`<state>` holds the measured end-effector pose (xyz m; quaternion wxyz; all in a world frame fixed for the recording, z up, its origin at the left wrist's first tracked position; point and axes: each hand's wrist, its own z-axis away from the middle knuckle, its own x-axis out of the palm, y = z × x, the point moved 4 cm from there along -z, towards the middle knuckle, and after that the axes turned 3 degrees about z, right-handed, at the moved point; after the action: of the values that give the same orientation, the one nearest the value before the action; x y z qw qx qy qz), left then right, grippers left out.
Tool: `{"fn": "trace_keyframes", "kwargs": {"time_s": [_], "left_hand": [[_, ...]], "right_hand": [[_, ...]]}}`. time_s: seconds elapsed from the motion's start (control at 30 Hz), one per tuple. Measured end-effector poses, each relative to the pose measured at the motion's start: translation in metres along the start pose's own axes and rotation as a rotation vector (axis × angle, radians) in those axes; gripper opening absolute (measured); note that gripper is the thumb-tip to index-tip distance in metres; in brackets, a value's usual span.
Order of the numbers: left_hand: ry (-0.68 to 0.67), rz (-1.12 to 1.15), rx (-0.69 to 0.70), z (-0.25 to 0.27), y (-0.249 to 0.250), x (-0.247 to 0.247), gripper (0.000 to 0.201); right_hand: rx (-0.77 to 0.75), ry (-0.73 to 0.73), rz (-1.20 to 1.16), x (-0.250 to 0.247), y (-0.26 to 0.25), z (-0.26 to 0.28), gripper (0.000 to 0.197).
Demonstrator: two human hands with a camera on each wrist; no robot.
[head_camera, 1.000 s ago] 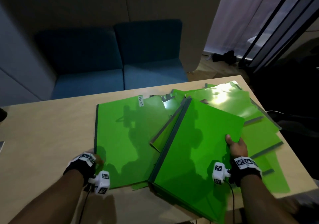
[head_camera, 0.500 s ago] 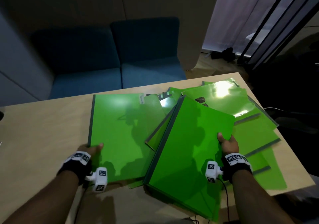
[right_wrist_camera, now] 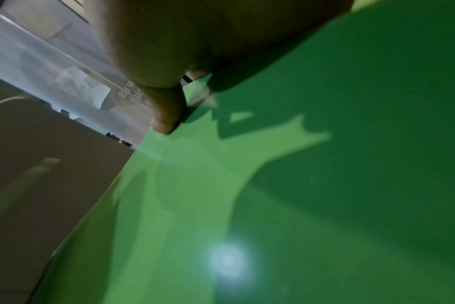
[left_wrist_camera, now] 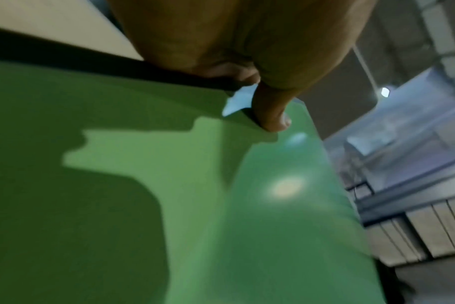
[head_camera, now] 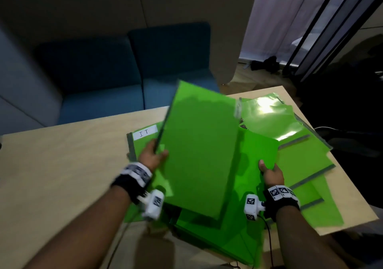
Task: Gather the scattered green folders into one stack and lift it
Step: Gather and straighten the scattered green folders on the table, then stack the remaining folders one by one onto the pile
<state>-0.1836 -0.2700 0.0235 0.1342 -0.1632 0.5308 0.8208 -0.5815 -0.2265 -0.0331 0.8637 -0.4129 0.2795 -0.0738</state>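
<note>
The left hand [head_camera: 152, 156] holds a grip on the dark spine edge of a raised green folder [head_camera: 199, 150], thumb on top, tilting it above the pile. To its right, the right hand [head_camera: 270, 174] pinches the edge of another green folder [head_camera: 257, 156] lying lower. Beyond both grips, more green folders [head_camera: 275, 119] lie scattered on the table [head_camera: 62, 160]; just past the left grip lies one labelled "IT" [head_camera: 146, 132].
</note>
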Motion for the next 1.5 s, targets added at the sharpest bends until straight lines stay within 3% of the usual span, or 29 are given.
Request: {"fn": "trace_keyframes", "kwargs": {"time_s": [0.07, 0.17, 0.27, 0.33, 0.43, 0.53, 0.63, 0.8, 0.9, 0.97, 1.03, 1.2, 1.27, 1.33, 1.43, 1.5], "left_hand": [[-0.063, 0.015, -0.113, 0.018, -0.014, 0.045, 0.063], [-0.111, -0.057, -0.212, 0.036, -0.026, 0.081, 0.064], [-0.082, -0.167, -0.169, 0.045, -0.028, 0.095, 0.071], [-0.075, -0.243, -0.188, 0.049, -0.027, 0.099, 0.075], [-0.168, -0.440, -0.169, 0.051, -0.029, 0.107, 0.085], [-0.228, -0.546, -0.122, 0.049, -0.030, 0.114, 0.104], [-0.248, -0.616, -0.110, 0.050, -0.023, 0.117, 0.103], [-0.217, -0.264, -0.231, 0.047, -0.017, 0.106, 0.080], [-0.239, -0.073, -0.224, 0.053, -0.021, 0.095, 0.106], [-0.174, 0.023, -0.198, 0.058, -0.023, 0.080, 0.126], [-0.083, 0.115, -0.128, 0.061, -0.021, 0.060, 0.132], [0.117, 0.260, -0.039, 0.067, -0.038, -0.007, 0.103], [0.156, 0.340, -0.076, 0.074, -0.058, -0.033, 0.069], [0.160, 0.433, -0.157, 0.086, -0.081, -0.055, 0.039], [0.207, 0.415, -0.273, 0.110, -0.118, -0.080, 0.056], [0.320, 0.292, -0.353, 0.120, -0.140, -0.094, 0.059]], "right_hand": [[0.024, -0.010, -0.021, 0.000, 0.002, -0.001, 0.055], [0.048, -0.019, -0.026, -0.001, 0.004, -0.004, 0.049], [0.029, -0.038, -0.052, -0.002, 0.004, -0.003, 0.036], [0.022, -0.041, -0.059, -0.002, 0.001, 0.000, 0.044], [-0.019, -0.056, -0.010, -0.001, -0.003, 0.000, 0.059], [-0.057, -0.037, 0.086, 0.000, -0.003, -0.003, 0.055], [-0.084, -0.014, 0.055, -0.001, -0.003, -0.003, 0.047], [-0.150, -0.107, -0.060, 0.009, -0.027, 0.007, 0.039], [-0.193, -0.176, -0.096, 0.022, -0.053, 0.016, 0.044], [-0.222, -0.217, -0.102, 0.037, -0.071, 0.023, 0.053], [-0.250, -0.229, -0.072, 0.057, -0.089, 0.032, 0.053], [-0.268, -0.358, -0.106, 0.120, -0.121, 0.081, 0.054], [-0.258, -0.459, -0.152, 0.147, -0.116, 0.106, 0.056], [-0.198, -0.570, -0.137, 0.177, -0.102, 0.128, 0.075], [-0.145, -0.621, -0.022, 0.222, -0.071, 0.148, 0.090], [-0.156, -0.628, 0.138, 0.244, -0.055, 0.156, 0.109]]}}
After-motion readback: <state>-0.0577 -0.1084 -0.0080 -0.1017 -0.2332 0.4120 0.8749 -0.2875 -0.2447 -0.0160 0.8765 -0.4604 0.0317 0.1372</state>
